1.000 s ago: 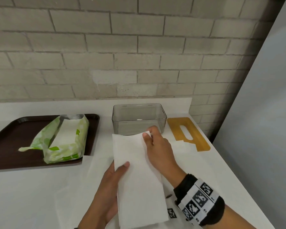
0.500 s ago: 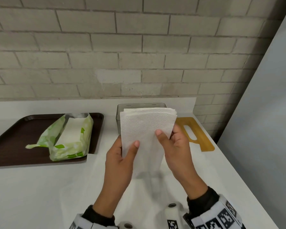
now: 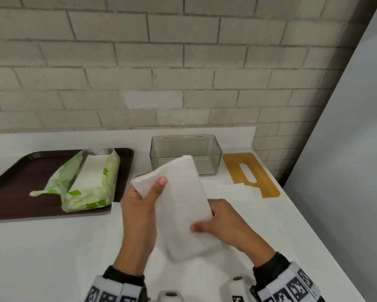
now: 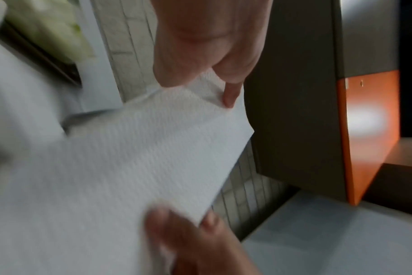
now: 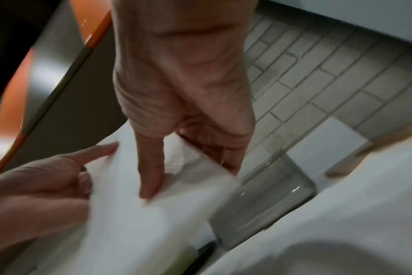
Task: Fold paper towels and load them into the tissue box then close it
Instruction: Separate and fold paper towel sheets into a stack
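Note:
A folded stack of white paper towels [image 3: 183, 203] is held above the table, tilted with its top end leaning left. My left hand [image 3: 139, 205] grips its upper left edge with the thumb on the front. My right hand [image 3: 224, 221] pinches its lower right edge. The left wrist view shows the towels [image 4: 129, 158] under my left fingers [image 4: 231, 96]. The clear grey tissue box [image 3: 205, 144] stands open just behind the towels. Its wooden lid [image 3: 248, 173] lies flat to the right of it. In the right wrist view the box [image 5: 266, 195] sits beyond the towels [image 5: 153, 214].
A dark brown tray [image 3: 13, 182] at the left holds an opened green towel package [image 3: 89, 182]. Loose flat paper sheets [image 3: 233, 192] lie on the white table under my hands. A brick wall runs behind, and the table's edge is at the right.
The folded towels went from lying on the table to being lifted upright before the box. They are now lower and tilted, with my right hand shifted down to the bottom edge.

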`<state>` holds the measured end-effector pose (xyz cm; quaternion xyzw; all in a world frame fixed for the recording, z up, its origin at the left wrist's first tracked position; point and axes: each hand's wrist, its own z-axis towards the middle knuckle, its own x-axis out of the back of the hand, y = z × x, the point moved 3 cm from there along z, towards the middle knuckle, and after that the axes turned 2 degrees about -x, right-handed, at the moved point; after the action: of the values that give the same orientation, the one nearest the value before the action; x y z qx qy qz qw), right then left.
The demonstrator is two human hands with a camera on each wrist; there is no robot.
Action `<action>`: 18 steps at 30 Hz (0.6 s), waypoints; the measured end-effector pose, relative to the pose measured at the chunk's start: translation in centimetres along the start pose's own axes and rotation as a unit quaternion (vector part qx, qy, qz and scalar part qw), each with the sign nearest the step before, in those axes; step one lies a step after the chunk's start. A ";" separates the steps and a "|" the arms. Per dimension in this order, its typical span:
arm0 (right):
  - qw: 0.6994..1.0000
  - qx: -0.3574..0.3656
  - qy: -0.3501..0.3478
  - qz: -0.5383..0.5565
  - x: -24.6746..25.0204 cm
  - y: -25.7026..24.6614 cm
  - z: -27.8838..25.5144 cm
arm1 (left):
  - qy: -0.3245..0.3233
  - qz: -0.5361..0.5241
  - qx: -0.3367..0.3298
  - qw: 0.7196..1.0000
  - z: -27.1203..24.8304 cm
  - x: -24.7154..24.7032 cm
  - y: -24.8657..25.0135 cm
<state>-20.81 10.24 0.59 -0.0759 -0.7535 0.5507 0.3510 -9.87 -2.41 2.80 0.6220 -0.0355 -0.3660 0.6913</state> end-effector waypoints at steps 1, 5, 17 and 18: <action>1.000 -0.012 -0.009 -0.024 0.4 0.6 -0.2 | 0.000 0.031 -0.014 0.999 0.3 0.9 0.3; 0.993 0.001 0.092 0.071 3.9 1.7 -0.6 | -0.041 0.189 -0.014 0.981 0.4 4.4 -0.2; 0.950 0.014 0.123 0.287 2.7 4.1 0.4 | 0.021 0.207 0.089 0.974 -2.1 4.4 -4.9; 0.949 -0.005 0.124 0.289 2.4 4.8 0.5 | 0.031 0.211 0.107 0.971 -2.2 4.6 -5.5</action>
<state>-24.18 12.88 -2.66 -0.3603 -0.6525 0.6109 0.2669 -7.96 -2.86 -4.42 0.6819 -0.1840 -0.1863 0.6830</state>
